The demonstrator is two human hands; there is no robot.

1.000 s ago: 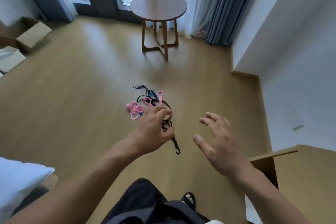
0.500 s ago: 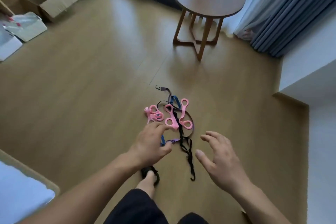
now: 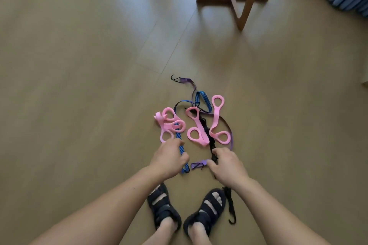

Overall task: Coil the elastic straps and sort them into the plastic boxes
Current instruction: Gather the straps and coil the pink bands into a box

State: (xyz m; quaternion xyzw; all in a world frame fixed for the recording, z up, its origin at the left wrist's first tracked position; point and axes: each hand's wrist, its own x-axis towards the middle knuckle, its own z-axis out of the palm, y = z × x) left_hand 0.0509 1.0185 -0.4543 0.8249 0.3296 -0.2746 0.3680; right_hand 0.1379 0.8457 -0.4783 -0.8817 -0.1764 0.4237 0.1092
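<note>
While the tangle of elastic straps (image 3: 199, 125) lies on the wooden floor (image 3: 79, 85) just beyond our sandals (image 3: 205, 211), our left hand (image 3: 169, 159) pinches the blue strap (image 3: 182, 151) at its near end; our right hand (image 3: 227, 165) closes on the black strap (image 3: 211, 141), thumb beside the purple strap (image 3: 199, 164); pink loop straps (image 3: 196, 127) sit farther out.

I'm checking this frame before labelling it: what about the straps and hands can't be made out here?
Head view only:
- Plastic boxes: none in frame.
- Left hand fingertips: hidden under its own back; grip on the blue strap unclear.
- Black strap: middle hidden by the right hand.
- Table: top cut off.
</note>
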